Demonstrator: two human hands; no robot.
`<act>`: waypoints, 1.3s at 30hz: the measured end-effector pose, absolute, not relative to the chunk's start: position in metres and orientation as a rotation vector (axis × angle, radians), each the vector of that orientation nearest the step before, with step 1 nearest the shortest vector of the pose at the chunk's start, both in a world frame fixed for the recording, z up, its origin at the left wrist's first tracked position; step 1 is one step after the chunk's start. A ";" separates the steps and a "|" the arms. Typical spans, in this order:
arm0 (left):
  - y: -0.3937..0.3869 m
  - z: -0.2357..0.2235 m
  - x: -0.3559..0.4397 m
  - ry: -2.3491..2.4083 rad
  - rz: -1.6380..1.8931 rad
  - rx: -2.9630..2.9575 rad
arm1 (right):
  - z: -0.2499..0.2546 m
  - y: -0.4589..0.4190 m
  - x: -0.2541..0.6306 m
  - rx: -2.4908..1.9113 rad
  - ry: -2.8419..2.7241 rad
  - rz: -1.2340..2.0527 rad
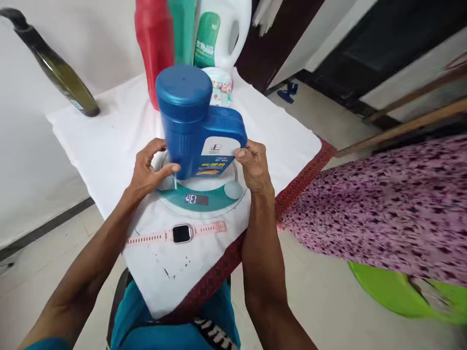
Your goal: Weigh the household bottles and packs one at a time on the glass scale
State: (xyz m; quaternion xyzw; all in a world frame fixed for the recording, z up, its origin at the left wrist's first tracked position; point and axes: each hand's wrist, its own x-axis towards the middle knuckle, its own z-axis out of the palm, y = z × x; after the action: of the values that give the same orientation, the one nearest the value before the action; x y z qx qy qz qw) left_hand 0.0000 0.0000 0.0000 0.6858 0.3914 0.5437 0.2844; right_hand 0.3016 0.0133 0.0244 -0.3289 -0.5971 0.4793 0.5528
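A blue plastic jug (pixel 199 124) with a wide blue cap stands upright on a round glass scale (pixel 219 198) whose display is lit. My left hand (pixel 149 167) curls against the jug's left side, thumb pressed to its lower front. At the jug's right edge, my right hand (pixel 253 165) pinches it near the white label. Both hands grip the jug. A pink smartwatch (pixel 180 233) lies flat on the white cloth just in front of the scale.
On the white-covered table (pixel 102 141), a red bottle (pixel 153 43), a green bottle (pixel 182 29), a white detergent jug (pixel 226 29) and a small tub (pixel 221 85) stand behind the scale. A dark glass bottle (pixel 62 73) leans at left. Purple patterned fabric (pixel 383 204) and a green object (pixel 394 291) lie right.
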 end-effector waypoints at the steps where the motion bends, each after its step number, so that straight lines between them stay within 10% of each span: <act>1: 0.000 -0.001 0.001 1.047 1.448 1.826 | 0.024 0.013 0.302 -0.799 -1.423 1.128; 39: -0.004 0.005 -0.028 1.212 1.320 1.524 | 0.065 0.008 0.265 -1.024 -1.411 1.078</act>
State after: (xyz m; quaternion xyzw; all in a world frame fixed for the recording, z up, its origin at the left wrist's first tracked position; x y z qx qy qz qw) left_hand -0.0275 -0.0041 0.0054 0.5981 0.4757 0.5180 0.3843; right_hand 0.2655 0.0085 0.0646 -0.4269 -0.5884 0.4493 0.5193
